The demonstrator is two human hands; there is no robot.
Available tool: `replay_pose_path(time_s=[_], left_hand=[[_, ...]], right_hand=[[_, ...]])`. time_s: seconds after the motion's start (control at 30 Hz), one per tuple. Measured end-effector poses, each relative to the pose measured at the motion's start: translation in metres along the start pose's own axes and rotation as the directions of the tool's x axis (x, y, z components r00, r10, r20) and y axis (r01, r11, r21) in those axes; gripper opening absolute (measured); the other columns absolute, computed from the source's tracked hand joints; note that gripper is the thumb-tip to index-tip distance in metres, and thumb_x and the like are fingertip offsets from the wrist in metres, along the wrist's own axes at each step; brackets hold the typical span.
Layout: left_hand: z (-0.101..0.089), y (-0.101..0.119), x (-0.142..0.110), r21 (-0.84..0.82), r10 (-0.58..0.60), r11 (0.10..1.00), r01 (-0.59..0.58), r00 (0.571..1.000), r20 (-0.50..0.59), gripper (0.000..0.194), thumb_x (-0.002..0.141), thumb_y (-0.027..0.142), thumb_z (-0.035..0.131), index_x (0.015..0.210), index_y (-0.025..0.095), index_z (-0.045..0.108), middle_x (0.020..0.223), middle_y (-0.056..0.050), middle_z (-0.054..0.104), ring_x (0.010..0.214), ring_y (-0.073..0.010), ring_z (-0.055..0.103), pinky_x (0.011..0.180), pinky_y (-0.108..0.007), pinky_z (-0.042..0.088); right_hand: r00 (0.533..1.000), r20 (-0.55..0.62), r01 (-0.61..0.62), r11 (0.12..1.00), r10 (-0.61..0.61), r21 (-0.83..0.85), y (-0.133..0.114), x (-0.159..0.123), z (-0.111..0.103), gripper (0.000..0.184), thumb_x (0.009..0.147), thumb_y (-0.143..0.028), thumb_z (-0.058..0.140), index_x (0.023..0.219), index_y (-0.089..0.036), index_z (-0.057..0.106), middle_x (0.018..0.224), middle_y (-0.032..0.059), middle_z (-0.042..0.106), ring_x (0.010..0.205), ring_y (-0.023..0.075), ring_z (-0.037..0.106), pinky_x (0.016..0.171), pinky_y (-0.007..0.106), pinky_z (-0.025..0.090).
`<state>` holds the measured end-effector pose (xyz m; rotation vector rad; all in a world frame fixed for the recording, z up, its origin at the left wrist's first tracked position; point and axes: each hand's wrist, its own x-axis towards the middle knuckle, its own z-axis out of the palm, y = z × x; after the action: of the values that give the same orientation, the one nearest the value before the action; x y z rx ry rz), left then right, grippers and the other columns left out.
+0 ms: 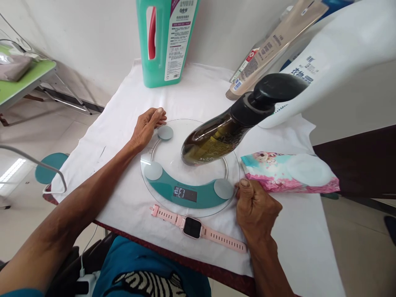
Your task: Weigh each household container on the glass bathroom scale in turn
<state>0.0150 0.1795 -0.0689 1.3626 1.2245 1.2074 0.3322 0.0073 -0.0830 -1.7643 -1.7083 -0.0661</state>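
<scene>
A round glass bathroom scale [173, 198] with a teal band and a lit digital display [185, 193] lies on the white cloth. On its glass stands a dark pump bottle [213, 140] with a black top, leaning to the right in the wide view. My left hand [150, 126] is at the scale's far left rim, its fingers curled and closed against the edge. At the near right rim my right hand [258, 206] is closed, thumb up, with its fingertips partly hidden at the glass edge. A pink smartwatch [192, 227] lies flat between the scale and the table's front edge.
Behind the scale stands a green jug [161, 68] with a red handle. A beige tube [272, 49] and a large white bottle [328, 62] stand at the back right. A pink and blue wipes pack [291, 171] lies beside my right hand. A teal stool [51, 167] is at left.
</scene>
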Motion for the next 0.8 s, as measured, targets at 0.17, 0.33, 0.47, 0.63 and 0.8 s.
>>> replay_pose_path(time_s=[0.17, 0.33, 0.47, 0.63, 0.8], left_hand=[[0.0, -0.004, 0.002, 0.027, -0.004, 1.0, 0.004, 1.0, -0.012, 0.058, 0.102, 0.076, 0.059, 0.106, 0.019, 0.073, 0.112, -0.013, 0.079, 0.103, -0.0234, 0.077, 0.101, -0.042, 0.062], [-0.002, 0.001, 0.0, 0.119, 0.068, 0.991, -0.063, 0.997, -0.039, 0.063, 0.104, 0.079, 0.048, 0.115, 0.02, 0.069, 0.118, -0.013, 0.077, 0.106, -0.025, 0.076, 0.096, -0.043, 0.062], [0.008, 0.037, -0.016, 0.27, 0.36, 0.899, -0.345, 0.933, -0.005, 0.073, 0.099, 0.085, 0.053, 0.138, 0.025, 0.063, 0.139, -0.013, 0.071, 0.133, -0.0303, 0.068, 0.112, -0.048, 0.055], [0.045, 0.075, -0.044, 0.206, 0.542, 0.785, -0.584, 0.809, 0.228, 0.102, 0.085, 0.089, 0.072, 0.163, 0.029, 0.046, 0.155, -0.017, 0.061, 0.145, -0.0376, 0.06, 0.123, -0.06, 0.048], [0.063, 0.08, -0.045, 0.295, 0.432, 0.79, -0.538, 0.829, 0.355, 0.113, 0.074, 0.079, 0.089, 0.163, 0.025, 0.044, 0.149, -0.02, 0.065, 0.136, -0.0428, 0.064, 0.114, -0.066, 0.052]], right_hand=[[1.0, 0.02, -0.002, 1.0, 0.002, -0.012, 0.002, -0.001, 0.0, 0.069, 0.115, -0.068, 0.03, 0.069, -0.022, 0.052, 0.056, 0.0024, 0.058, 0.053, 0.0147, 0.05, 0.059, 0.03, 0.034], [0.999, 0.031, -0.016, 1.0, 0.017, -0.016, 0.002, -0.001, 0.0, 0.069, 0.115, -0.069, 0.028, 0.07, -0.023, 0.053, 0.056, 0.0027, 0.058, 0.054, 0.0155, 0.051, 0.059, 0.03, 0.035], [1.0, 0.02, -0.008, 1.0, 0.008, -0.003, 0.003, 0.0, 0.001, 0.068, 0.115, -0.068, 0.029, 0.07, -0.024, 0.054, 0.057, 0.0039, 0.06, 0.053, 0.0169, 0.053, 0.058, 0.031, 0.036], [1.0, 0.02, 0.0, 1.0, 0.0, -0.019, 0.007, -0.003, 0.002, 0.069, 0.115, -0.067, 0.03, 0.074, -0.022, 0.062, 0.06, 0.0065, 0.065, 0.054, 0.0185, 0.058, 0.058, 0.031, 0.038], [1.0, 0.0, 0.014, 1.0, -0.014, 0.011, 0.012, -0.004, 0.003, 0.073, 0.113, -0.072, 0.03, 0.077, -0.021, 0.067, 0.06, 0.0074, 0.067, 0.051, 0.0195, 0.06, 0.055, 0.031, 0.039]])
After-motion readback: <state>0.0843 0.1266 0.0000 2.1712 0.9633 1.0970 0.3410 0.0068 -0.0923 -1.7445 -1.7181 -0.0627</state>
